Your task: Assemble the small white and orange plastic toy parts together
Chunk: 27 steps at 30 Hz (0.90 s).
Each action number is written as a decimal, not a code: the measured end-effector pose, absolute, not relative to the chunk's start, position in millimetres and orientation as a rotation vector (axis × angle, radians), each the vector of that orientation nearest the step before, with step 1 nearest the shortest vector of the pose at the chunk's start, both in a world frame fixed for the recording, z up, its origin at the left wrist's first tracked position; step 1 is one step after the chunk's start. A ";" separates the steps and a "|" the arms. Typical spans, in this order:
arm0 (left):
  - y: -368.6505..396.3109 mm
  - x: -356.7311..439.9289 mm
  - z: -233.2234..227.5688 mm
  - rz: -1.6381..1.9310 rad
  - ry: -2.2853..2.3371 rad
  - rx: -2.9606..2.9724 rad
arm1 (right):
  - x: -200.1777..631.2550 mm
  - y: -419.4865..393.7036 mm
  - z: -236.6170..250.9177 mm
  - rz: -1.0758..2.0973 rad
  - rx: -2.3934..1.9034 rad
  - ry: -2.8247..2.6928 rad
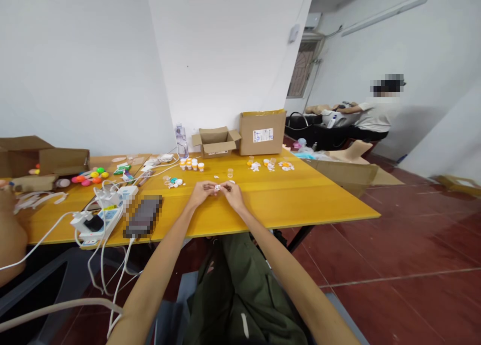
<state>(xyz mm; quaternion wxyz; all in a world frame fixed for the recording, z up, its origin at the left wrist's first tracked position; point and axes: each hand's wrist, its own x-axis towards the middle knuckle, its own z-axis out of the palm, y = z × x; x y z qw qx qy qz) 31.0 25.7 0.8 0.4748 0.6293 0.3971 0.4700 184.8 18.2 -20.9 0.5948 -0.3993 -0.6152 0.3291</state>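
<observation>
My left hand (203, 192) and my right hand (233, 192) meet over the near part of the yellow table (285, 204). Between their fingertips is a small white piece with dark spots (217, 187), too small to name exactly; both hands pinch it. Just beyond my fingers lies another small white spotted piece (216, 177). A clear little cup (230, 173) stands behind my right hand, and a white round bit shows beside that hand's fingers. To the left are small white parts (176, 183) with a teal ring. Several small jars with orange and white bands (191, 164) stand farther back.
At the back are an open carton (217, 142), a closed carton (263, 133) and a water bottle (181, 140). Piles of white and orange parts (286, 166) lie right. A phone (143, 215), power strip (112, 212) and cables lie left. Another person (379, 114) sits far right; someone's arm (11, 234) shows left.
</observation>
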 end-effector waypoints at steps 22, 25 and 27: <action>23.8 31.7 3.1 1.152 0.963 1.544 | 179.9 17.7 -22.4 0.737 -0.934 -1.439; 23.5 31.1 3.1 1.160 0.968 1.560 | 179.7 18.0 -23.3 0.738 -0.930 -1.448; 24.2 30.5 2.6 1.162 0.970 1.577 | 179.7 18.3 -23.9 0.740 -0.929 -1.452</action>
